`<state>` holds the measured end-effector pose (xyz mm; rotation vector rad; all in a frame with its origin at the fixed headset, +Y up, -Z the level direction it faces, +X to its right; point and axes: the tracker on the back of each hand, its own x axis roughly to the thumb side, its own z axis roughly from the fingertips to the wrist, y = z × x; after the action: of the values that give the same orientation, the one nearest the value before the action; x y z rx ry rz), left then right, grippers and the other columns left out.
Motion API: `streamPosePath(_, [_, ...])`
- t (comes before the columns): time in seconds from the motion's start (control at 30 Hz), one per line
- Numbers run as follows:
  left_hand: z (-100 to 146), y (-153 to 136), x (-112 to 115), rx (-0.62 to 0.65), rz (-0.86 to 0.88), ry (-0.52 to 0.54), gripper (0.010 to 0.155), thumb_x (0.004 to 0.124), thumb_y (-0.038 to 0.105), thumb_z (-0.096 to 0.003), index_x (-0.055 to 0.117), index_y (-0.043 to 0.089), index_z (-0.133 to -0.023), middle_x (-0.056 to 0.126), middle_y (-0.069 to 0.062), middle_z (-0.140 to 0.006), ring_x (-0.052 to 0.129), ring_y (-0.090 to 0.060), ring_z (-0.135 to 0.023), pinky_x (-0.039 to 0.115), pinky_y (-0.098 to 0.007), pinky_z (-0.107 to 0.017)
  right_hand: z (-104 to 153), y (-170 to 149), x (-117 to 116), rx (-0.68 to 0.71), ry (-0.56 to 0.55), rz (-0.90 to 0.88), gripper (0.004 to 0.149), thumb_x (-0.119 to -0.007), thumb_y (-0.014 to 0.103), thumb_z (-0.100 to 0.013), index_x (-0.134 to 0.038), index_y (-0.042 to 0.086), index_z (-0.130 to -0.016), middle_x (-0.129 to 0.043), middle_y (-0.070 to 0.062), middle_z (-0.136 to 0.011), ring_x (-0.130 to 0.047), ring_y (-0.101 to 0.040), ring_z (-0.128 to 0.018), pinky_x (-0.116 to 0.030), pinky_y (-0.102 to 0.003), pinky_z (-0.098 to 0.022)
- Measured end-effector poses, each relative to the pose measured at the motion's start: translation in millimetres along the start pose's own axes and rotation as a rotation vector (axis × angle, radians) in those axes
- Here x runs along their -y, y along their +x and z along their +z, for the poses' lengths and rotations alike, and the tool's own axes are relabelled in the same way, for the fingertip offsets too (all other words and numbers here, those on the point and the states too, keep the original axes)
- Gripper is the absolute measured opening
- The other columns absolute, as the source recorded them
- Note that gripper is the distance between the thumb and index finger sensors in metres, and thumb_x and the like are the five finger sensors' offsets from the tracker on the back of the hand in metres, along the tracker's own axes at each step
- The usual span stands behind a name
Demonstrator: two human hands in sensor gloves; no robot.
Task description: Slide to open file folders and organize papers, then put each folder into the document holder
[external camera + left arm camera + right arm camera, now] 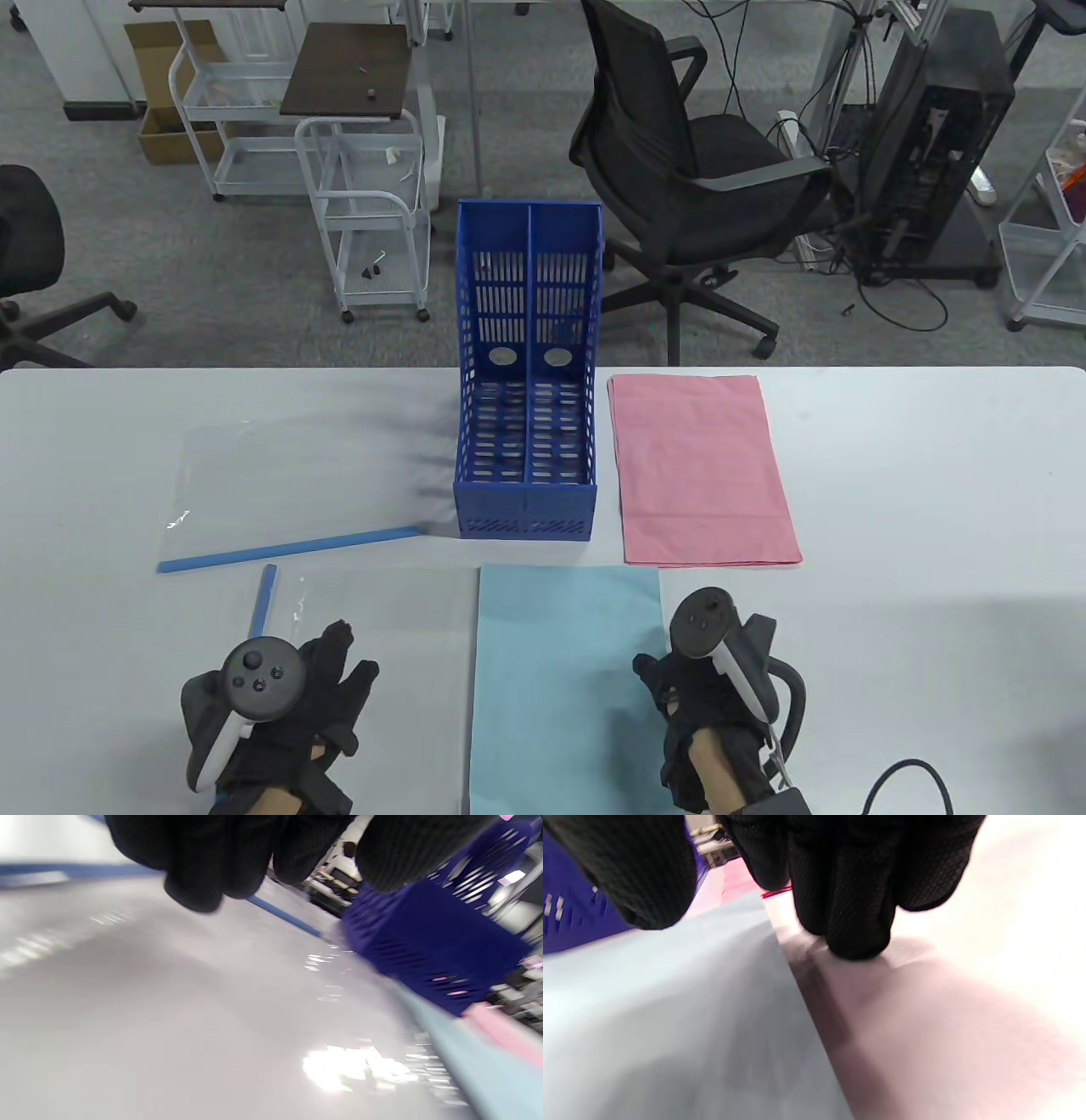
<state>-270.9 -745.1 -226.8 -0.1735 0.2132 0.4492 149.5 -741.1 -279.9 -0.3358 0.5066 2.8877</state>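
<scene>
Far left on the white table [916, 475], a clear file folder [305, 484] lies flat, its blue slide bar [288, 550] running along the near edge at a slight slant. Just nearer the person sits a second clear folder [382, 671], with its own blue slide bar [262, 601] standing along its left side. The left hand [288, 713] rests on this sheet near its lower left corner, fingers spread and fairly straight, gripping nothing; the left wrist view, badly blurred, shows dark fingertips [199, 878] hovering over glossy plastic.

Moving to the middle: the blue document holder [526, 382] stands upright on the table, two slots side by side, both with nothing visible inside (slotted walls, two round holes at the back). In front of it, touching neither hand fully, lies a light blue sheaf of paper [564, 679], reaching down to the near table edge.

Now the right: the right hand [704, 688] sits at the blue paper's right edge, fingers pointed down toward the table. The right wrist view shows its fingertips [857, 921] close together just beside that paper edge, thumb over the sheet; whether they pinch it cannot be told. Beyond, right of the holder, a pink paper stack [700, 471] lies flat.
</scene>
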Motion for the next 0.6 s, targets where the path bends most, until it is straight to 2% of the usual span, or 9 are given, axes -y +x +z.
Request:
streamPosePath(0.1, [-3.5,-2.5,4.5,-0.046,-0.060,-0.029,0.073,0.084,0.051,-0.0436,0.074,0.016,-0.107,0.074,-0.023,-0.110,0.080,-0.061,-0.092,0.063,-0.071,-0.068,4.3,13.7,-8.2,0.031,0.069,0.116,0.086,-0.083,0.061,-0.036,-0.045,0.032,-0.107,-0.058,-0.014,-0.112,-0.080,-0.042,-0.087,-0.064,-0.061,-0.068])
streamPosePath(0.27, [-9.4,-2.3,14.1,-0.067,-0.082,-0.091,0.074,0.084,0.051,-0.0433,0.075,0.016,-0.107,0.073,-0.027,-0.109,0.081,-0.061,-0.091,0.063,-0.072,-0.067,6.5,25.3,-19.1,0.040,0.110,0.261,0.088,-0.085,0.062,-0.034,-0.044,0.036,-0.107,-0.046,-0.013,-0.116,-0.069,-0.043,-0.092,-0.059,-0.062,-0.071])
streamPosePath(0.53, [-12.4,-0.6,19.2,-0.070,-0.112,-0.111,0.073,0.084,0.052,-0.0422,0.077,0.018,-0.107,0.074,-0.028,-0.108,0.076,-0.058,-0.094,0.064,-0.070,-0.068,7.7,32.3,-24.1,0.034,0.099,0.330,0.087,-0.087,0.059,-0.034,-0.045,0.035,-0.107,-0.045,-0.014,-0.116,-0.069,-0.043,-0.091,-0.059,-0.061,-0.071])
streamPosePath(0.6, [-13.4,-1.2,19.1,-0.070,-0.105,-0.116,0.073,0.084,0.052,-0.0422,0.076,0.019,-0.107,0.075,-0.025,-0.109,0.076,-0.057,-0.095,0.064,-0.069,-0.068,8.0,32.7,-24.0,0.032,0.102,0.331,0.087,-0.087,0.058,-0.034,-0.045,0.035,-0.107,-0.044,-0.014,-0.116,-0.068,-0.044,-0.091,-0.059,-0.061,-0.071])
